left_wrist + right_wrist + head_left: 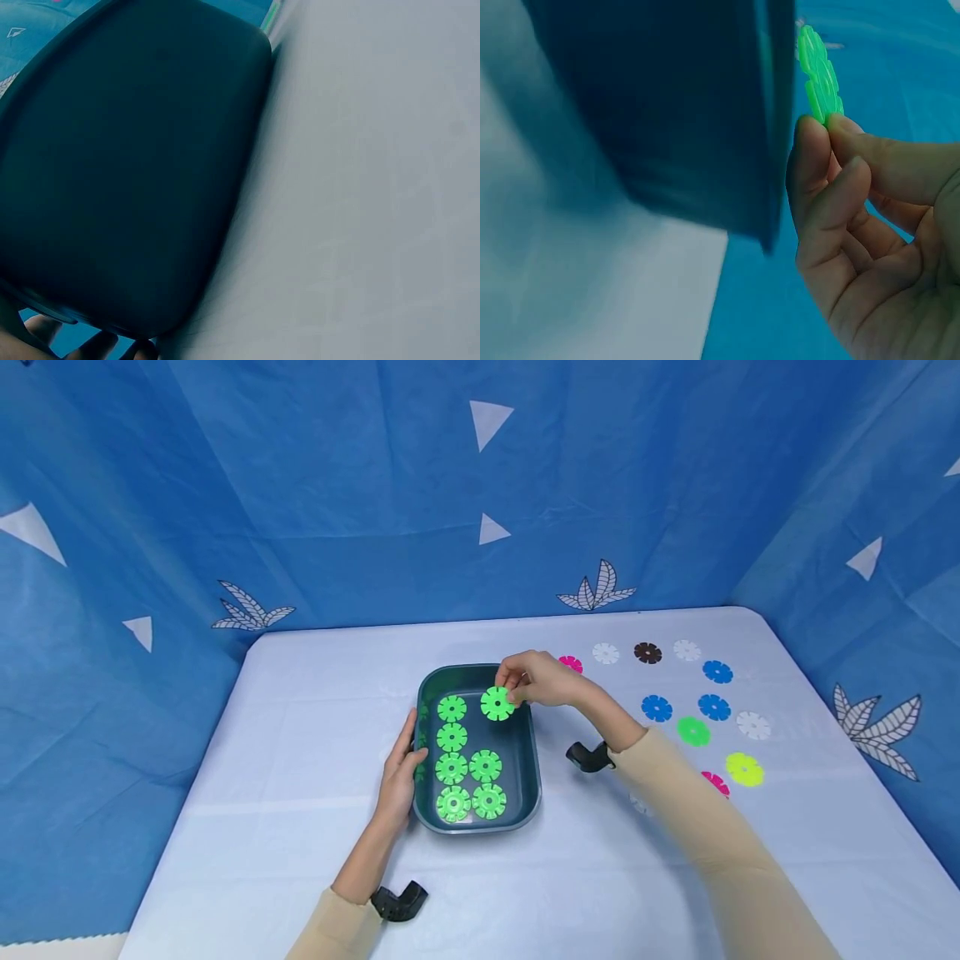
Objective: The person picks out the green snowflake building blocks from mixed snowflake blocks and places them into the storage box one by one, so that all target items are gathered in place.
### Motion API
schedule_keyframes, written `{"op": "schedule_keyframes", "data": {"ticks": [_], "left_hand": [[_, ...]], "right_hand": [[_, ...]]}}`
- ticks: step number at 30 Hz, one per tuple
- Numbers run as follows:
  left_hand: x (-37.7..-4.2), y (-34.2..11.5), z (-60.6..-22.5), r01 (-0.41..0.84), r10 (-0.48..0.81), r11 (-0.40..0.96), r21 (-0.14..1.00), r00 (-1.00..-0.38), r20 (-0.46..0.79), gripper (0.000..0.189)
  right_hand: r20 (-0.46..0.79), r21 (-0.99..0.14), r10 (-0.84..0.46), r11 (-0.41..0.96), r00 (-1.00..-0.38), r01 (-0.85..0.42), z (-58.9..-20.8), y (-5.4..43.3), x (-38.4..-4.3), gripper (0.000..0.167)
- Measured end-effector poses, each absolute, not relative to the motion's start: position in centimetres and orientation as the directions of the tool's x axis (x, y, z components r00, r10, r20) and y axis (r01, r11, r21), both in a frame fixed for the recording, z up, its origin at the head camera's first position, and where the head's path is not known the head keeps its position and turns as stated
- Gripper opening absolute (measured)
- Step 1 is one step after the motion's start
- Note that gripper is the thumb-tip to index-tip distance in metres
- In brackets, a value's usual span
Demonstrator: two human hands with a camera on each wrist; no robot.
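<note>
A dark teal tray (516, 760) stands on the table with several green notched discs (452, 737) laid flat inside it in two columns. My left hand (397, 777) grips the tray's left side, its thumb over the rim and its fingers along the outer wall. Between thumb and forefinger my right hand (543, 678) pinches one more green notched disc (496, 703), held over the tray's far right part. The right wrist view shows this disc (819, 75) edge-on at the fingertips, beside the tray wall (667, 112).
On the white table (315, 735) to the right lie loose notched discs: blue (657, 708), white (753, 725), brown (648, 652), pink (570, 663), yellow (745, 769) and a green one (693, 732). A blue cloth (360, 493) hangs behind the table.
</note>
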State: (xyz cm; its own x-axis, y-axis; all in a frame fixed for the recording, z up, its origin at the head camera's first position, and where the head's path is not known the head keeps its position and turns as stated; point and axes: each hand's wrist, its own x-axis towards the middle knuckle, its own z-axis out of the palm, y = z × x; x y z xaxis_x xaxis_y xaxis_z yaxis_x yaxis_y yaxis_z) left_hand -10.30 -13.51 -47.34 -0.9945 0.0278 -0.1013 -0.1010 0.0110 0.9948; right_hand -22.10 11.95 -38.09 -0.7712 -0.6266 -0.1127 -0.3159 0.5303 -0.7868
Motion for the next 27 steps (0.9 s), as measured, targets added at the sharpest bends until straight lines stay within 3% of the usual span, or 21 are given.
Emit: {"op": "schedule_keyframes", "data": {"ticks": [11,19,27], "left_hand": [[-10.4,-13.5,-47.4,-0.085,0.028,0.007,0.996,-0.996,-0.085,0.060],[-10.3,-13.5,-47.4,-0.094,0.037,0.005,0.996,-0.995,-0.094,0.061],[-10.3,-13.6,-47.4,-0.093,0.038,0.010,0.996,-0.995,-0.093,0.060]], "right_hand": [[-0.219,-0.738,-0.666,0.592,-0.713,-0.325,-39.8,8.5,-23.5,0.011],[-0.348,-0.635,-0.636,0.700,-0.689,-0.326,-39.9,7.2,-23.6,0.014],[-0.387,-0.512,-0.609,0.766,-0.693,-0.388,-40.0,6.5,-23.5,0.016]]}}
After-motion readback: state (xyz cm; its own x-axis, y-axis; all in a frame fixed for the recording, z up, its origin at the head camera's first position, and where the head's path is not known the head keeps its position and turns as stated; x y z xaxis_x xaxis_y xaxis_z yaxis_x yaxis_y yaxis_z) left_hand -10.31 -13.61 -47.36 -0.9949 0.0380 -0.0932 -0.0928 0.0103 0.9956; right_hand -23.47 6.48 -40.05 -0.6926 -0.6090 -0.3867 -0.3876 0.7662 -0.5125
